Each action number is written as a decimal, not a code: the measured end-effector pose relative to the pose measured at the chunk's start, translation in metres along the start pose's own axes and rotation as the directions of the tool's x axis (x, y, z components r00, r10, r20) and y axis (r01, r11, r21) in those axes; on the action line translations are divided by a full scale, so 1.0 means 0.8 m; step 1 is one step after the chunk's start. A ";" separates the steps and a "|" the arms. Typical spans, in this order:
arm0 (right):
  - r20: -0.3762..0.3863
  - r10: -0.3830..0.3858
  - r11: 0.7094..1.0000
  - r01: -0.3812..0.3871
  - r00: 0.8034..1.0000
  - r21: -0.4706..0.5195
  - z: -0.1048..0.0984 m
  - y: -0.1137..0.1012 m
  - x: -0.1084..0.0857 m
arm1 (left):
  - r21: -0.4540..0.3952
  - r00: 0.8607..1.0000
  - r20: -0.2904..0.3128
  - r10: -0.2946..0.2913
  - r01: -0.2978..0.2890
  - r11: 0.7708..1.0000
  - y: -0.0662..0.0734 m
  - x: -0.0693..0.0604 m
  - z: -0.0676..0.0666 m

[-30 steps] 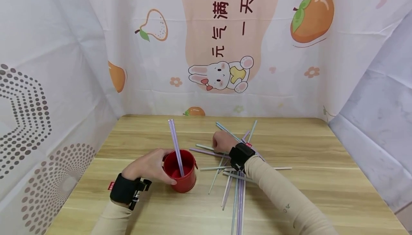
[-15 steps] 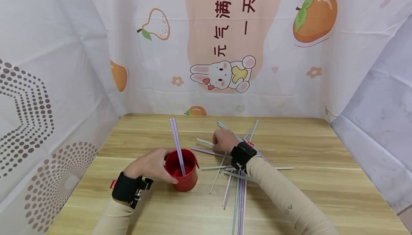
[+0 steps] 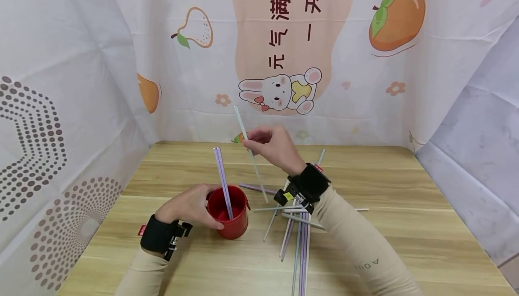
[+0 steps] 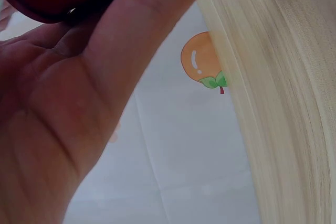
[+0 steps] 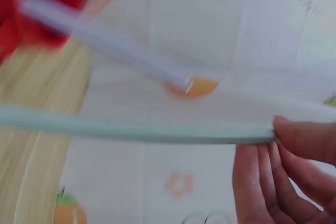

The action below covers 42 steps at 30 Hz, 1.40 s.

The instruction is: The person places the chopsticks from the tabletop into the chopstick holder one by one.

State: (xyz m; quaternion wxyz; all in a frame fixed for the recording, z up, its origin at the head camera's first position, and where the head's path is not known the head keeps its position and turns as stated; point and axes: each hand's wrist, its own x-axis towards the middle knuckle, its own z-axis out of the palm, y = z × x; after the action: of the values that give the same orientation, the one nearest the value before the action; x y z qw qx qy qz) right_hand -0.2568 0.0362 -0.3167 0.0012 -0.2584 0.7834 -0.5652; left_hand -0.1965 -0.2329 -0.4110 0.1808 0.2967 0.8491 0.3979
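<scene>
In the head view we count one red bucket (image 3: 233, 229) on the worktop (image 3: 430, 233) and take it as our clock centre. From 9 o'clock the left hand (image 3: 190, 207) clamps round it, thumb along the near side and the other fingers reaching behind; we judge that this steadies it against tipping. Two purple sticks (image 3: 221, 174) stand inside, their tops slanting between 11 and 12 o'clock, probably because they are long and the opening is far wider than the pair.

At 1 o'clock the right hand (image 3: 272, 145) holds one pale green stick (image 3: 256, 170), its grip pinched between thumb and fingers on the upper half. That stick points up toward 11 o'clock, its lower end toward 5; so high a hold likely leaves the lower length free. We cannot tell whether that end touches anything.

Between 2 and 5 o'clock lies a crossing pile of sticks (image 3: 304, 222). We make out at least ten, in purple, blue, green and white, but overlaps and the right forearm prevent an exact count.
</scene>
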 end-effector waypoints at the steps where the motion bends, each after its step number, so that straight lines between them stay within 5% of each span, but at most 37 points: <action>1: -0.003 0.001 0.999 0.000 1.000 0.051 0.003 -0.006 -0.001 | 0.001 1.000 -0.001 0.001 -0.001 1.000 0.000 0.000 0.000; 8: 0.025 -0.006 0.985 0.001 1.000 0.173 0.028 -0.020 -0.005 | 0.016 1.000 -0.007 0.008 -0.008 1.000 -0.001 -0.001 0.001; 15: 0.057 0.026 0.994 -0.032 0.998 0.108 0.053 0.010 -0.004 | -0.019 1.000 0.006 0.009 -0.009 1.000 -0.003 0.000 0.001; 22: 0.059 0.176 0.978 -0.181 0.983 0.101 0.076 0.043 -0.010 | -0.022 1.000 0.006 0.022 -0.022 1.000 -0.006 0.001 0.003; 28: 0.061 0.224 0.973 -0.226 0.973 0.037 0.089 0.061 -0.014 | -0.026 1.000 0.011 0.016 -0.015 1.000 -0.004 0.000 0.002; 36: 0.062 0.222 0.973 -0.217 0.973 -0.078 0.100 0.068 -0.015 | 0.000 0.999 0.003 0.032 -0.032 0.999 -0.002 0.000 0.000; 42: 0.154 0.192 0.981 -0.184 0.969 -0.064 0.084 0.072 -0.013 | 0.001 0.999 0.003 0.035 -0.035 0.999 -0.002 0.001 0.000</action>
State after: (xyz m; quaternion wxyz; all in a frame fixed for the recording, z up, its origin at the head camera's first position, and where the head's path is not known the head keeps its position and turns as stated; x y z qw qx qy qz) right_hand -0.2514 -0.0057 -0.3946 0.1110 -0.2272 0.8154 -0.5207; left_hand -0.1977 -0.2330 -0.4121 0.1749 0.3119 0.8437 0.4003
